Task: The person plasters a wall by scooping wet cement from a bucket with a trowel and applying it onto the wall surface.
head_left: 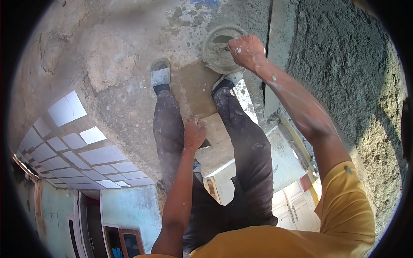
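Curling inward, your right hand [248,50] and left hand [195,134] may be gripping something; I cannot tell. The right overlaps the edge of a round, grey-smeared bucket [223,69] of wet grey mix, on the floor [124,120].

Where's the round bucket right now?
In the head view, the bucket is at the top, just right of centre, beyond the right shoe, with the right hand at its right side.

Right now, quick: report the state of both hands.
Left hand: curled; any hold cannot be told.
Right hand: closed, at the bucket; contents cannot be told.
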`<state>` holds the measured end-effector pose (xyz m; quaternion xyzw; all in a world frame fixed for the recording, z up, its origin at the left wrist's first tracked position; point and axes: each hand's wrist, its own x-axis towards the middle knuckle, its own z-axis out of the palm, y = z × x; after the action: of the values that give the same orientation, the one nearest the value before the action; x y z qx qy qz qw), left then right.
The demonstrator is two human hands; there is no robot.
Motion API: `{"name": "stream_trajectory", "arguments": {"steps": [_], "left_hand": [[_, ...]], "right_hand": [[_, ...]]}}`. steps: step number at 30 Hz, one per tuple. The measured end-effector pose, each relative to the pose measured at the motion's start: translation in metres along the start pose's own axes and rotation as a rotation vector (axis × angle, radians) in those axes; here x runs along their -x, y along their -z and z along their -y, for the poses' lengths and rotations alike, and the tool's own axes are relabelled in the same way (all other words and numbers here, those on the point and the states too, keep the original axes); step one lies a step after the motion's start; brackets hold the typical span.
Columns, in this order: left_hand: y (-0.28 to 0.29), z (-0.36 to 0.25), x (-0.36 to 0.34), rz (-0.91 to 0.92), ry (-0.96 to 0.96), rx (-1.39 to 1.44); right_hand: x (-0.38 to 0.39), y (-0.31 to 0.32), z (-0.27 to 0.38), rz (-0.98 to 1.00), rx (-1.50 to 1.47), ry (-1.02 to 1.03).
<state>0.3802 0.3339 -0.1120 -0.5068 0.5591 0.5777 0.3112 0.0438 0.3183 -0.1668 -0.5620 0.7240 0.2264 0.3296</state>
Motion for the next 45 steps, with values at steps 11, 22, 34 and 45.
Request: {"name": "stream_trajectory", "arguments": {"steps": [11,22,34,45], "left_hand": [[-0.035,0.010,-0.018,0.039,-0.012,-0.038],[-0.115,-0.079,-0.110,0.179,-0.290,-0.194],[-0.086,-0.043,-0.106,0.082,0.038,-0.162],[-0.063,-0.091,-0.107,-0.166,0.147,0.044]], "right_hand": [[0.035,-0.029,0.014,-0.126,0.032,0.207],[0.155,-0.155,-0.089,0.158,-0.646,-0.843],[0.165,-0.098,-0.062,0.281,-1.172,-0.659],[0.093,-0.178,0.062,-0.159,-1.226,-0.554]]}}
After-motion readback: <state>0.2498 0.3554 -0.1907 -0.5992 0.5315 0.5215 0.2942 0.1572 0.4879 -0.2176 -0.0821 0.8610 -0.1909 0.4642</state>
